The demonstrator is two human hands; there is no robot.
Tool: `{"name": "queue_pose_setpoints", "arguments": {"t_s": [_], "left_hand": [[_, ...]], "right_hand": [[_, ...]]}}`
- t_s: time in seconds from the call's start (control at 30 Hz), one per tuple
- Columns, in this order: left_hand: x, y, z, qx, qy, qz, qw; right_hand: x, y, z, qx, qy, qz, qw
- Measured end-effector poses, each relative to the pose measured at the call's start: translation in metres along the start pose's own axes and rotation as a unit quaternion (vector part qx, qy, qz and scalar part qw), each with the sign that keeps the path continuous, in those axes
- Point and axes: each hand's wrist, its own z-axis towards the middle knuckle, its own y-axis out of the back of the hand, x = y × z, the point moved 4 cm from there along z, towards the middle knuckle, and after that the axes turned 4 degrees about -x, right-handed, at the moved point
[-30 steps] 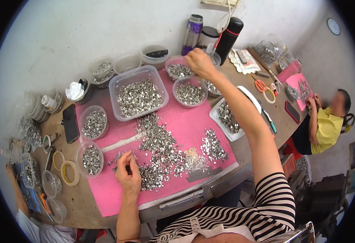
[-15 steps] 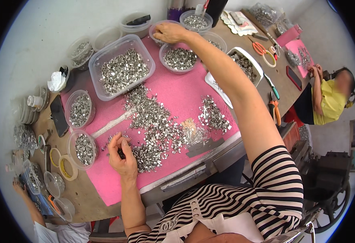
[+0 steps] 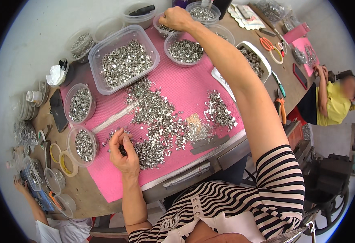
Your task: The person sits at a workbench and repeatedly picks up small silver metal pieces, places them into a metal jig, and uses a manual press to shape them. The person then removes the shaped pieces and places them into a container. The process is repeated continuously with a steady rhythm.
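My left hand (image 3: 124,156) rests by the left edge of a loose heap of small silvery metal pieces (image 3: 153,101) on a pink mat (image 3: 108,178). Its fingers are curled; something dark shows in the palm, too small to name. Stretched to the far side, my right hand (image 3: 176,18) is over the rim of a small round tub (image 3: 163,30) of metal pieces. Those fingers are bent together, and what they hold, if anything, is hidden. Beside that tub stands another round tub (image 3: 183,49) filled with similar pieces. A large rectangular container (image 3: 157,60) of metal pieces stands left of it.
Two round tubs (image 3: 80,104) of pieces line the mat's left side, near tape rolls (image 3: 68,164). A white tray (image 3: 268,67), orange-handled pliers (image 3: 281,107) and scissors (image 3: 266,42) lie right. A person in yellow (image 3: 333,99) sits far right; another person's arm (image 3: 33,204) reaches in lower left.
My right hand has lifted slightly out of the small far tub, to its rim. My left hand stays nearly in place. The whole view has shifted a little.
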Motion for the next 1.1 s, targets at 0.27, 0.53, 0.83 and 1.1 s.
{"name": "queue_pose_setpoints", "arguments": {"t_s": [0.27,0.53,0.83,1.1], "left_hand": [[-0.005,-0.001,0.001,0.001,-0.023,0.016,1.000],[-0.004,0.000,0.000,0.001,-0.048,0.023,0.999],[-0.008,-0.002,0.002,-0.006,-0.065,0.018,0.998],[-0.005,-0.003,0.003,0.001,-0.064,0.023,0.998]], "right_hand": [[-0.013,0.007,0.010,-0.032,-0.065,0.068,0.995],[0.034,0.075,-0.062,0.015,-0.067,0.270,0.960],[0.073,0.028,-0.203,0.034,0.030,0.225,0.973],[0.087,-0.004,-0.225,-0.183,0.233,0.032,0.955]]}}
